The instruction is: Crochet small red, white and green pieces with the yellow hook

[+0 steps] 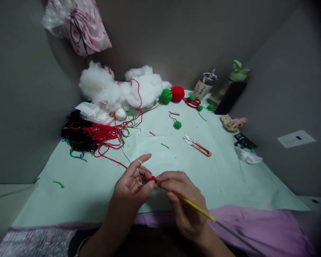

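Pinching a small red yarn piece point(152, 179) between both hands, above the near part of the surface point(203, 173).
Clamping it in the grip of the left hand point(133, 185), thumb against fingers, with white yarn point(123, 152) wrapped around a raised finger; closing the grip of the right hand point(186, 196) around a slim yellow tool point(196, 206), fingertips at the piece's right edge. Just beyond, orange-handled snips point(199, 147) and, farther back, a small green ball point(177, 125). To the left, tangled red yarn point(104, 132) beside black yarn point(76, 132), with white stuffing point(147, 89) behind. Along the back, a larger green ball point(166, 96) touching a red ball point(177, 94), near red-handled scissors point(193, 103).
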{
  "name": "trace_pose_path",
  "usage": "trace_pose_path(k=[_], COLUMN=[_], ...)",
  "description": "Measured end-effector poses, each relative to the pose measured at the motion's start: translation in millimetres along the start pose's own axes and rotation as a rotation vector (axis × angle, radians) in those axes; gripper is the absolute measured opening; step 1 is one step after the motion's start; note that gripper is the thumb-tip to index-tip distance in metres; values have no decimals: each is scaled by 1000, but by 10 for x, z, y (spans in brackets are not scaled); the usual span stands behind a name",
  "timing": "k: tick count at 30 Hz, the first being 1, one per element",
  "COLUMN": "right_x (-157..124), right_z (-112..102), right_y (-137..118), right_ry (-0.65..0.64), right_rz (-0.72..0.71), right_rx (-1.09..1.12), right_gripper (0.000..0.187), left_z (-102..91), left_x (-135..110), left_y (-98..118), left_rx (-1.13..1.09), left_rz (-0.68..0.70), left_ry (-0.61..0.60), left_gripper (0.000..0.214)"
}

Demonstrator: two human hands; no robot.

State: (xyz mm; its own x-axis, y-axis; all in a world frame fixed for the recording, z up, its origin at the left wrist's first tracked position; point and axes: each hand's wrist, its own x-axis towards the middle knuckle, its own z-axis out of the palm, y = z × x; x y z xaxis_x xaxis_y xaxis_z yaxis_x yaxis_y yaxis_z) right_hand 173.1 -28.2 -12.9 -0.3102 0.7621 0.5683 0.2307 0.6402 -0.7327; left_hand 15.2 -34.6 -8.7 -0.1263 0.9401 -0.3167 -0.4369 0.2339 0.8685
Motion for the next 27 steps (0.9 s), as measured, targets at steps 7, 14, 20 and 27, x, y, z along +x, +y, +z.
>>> trace_pose_path(k=[7,14,20,27], right_x=[-50,46,69,6], right_z=[68,47,91,21], right_y=[-25,-1,23,54], right_ry=[35,198,135,67], right_rz=[-8,245,221,83], right_rx=[-220,361,237,0], right_gripper=[32,24,26,34], left_z=[-52,-109,-8,-93], left_x=[1,48,20,92], left_y=[-32,77,-25,-65], left_rx=[-179,-215,-140,-376], left_rz=[-161,-243,-65,-340], left_ry=[-106,-109,-73,-197], left_gripper=[69,53,43,49])
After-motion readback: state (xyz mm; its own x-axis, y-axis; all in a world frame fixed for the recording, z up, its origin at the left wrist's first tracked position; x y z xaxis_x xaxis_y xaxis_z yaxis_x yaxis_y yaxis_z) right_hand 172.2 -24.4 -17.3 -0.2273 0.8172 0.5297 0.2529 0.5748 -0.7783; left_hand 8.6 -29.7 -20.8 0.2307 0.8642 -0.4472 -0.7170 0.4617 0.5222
